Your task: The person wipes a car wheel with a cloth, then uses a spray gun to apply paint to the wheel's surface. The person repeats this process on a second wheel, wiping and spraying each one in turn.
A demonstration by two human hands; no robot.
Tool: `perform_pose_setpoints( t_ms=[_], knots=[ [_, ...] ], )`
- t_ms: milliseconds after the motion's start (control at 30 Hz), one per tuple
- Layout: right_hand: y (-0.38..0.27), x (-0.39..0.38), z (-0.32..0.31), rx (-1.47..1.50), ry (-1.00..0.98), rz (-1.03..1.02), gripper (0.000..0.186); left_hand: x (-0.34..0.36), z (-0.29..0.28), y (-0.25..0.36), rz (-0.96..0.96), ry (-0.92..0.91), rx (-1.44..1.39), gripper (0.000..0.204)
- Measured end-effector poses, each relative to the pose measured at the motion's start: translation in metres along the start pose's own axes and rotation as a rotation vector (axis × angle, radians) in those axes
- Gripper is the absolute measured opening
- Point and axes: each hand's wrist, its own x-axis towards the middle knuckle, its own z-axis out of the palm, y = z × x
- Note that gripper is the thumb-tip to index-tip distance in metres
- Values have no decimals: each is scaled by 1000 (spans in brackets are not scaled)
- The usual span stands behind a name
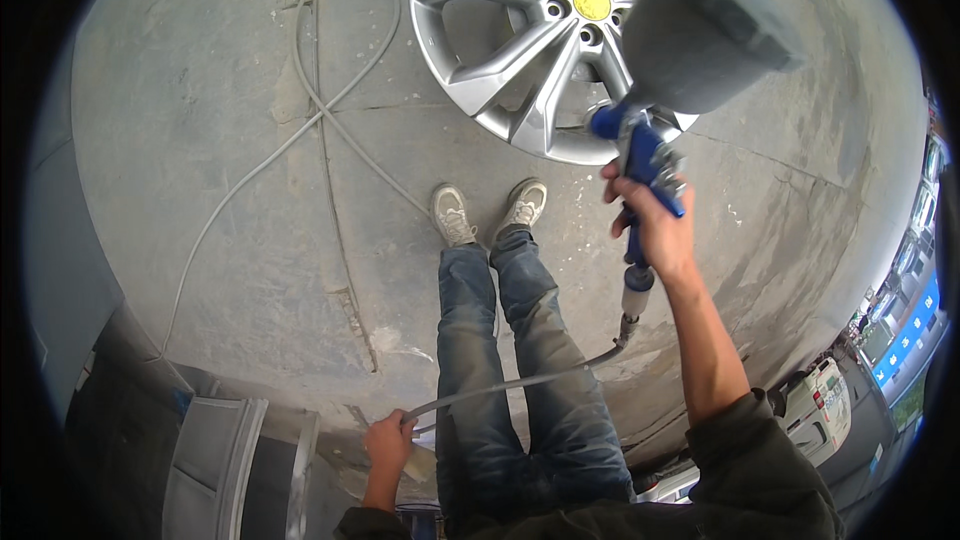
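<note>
My right hand (660, 225) is closed around the handle of a blue spray gun (650, 162) with a large grey cup (700, 35) on top. The gun is raised above the near right edge of a silver alloy wheel (545, 120), whose centre cap (592, 2) is yellow. Part of the wheel is hidden behind the cup. A grey air hose (520, 380) runs from the fitting below the gun handle across my legs. Down at the lower left, my left hand (388, 440) is closed on that hose.
More pale hose (245, 180) lies looped on the concrete floor (230, 270) at the left. My shoes (490, 210) stand just short of the wheel. A grey metal frame (215, 450) is at the lower left. A white vehicle (815, 410) shows at the lower right.
</note>
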Motion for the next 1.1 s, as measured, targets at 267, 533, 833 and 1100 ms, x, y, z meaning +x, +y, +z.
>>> perform_pose_setpoints(
  t_ms=[267, 533, 833, 1100],
  knots=[
    [28, -12, 13, 81, -362, 159, 44, 1, -5, 3, 59, -10, 26, 17],
    [10, -7, -37, -4, 56, -73, 26, 4, -9, 26, 64, -20, 53, 19],
    [18, -30, -57, -57, -165, 78, 30, -6, 1, 69, 262, 20, -81, 21],
    [25, -5, -76, -223, -278, 20, 31, -17, 7, 116, 351, 81, -186, 22]
  ],
)
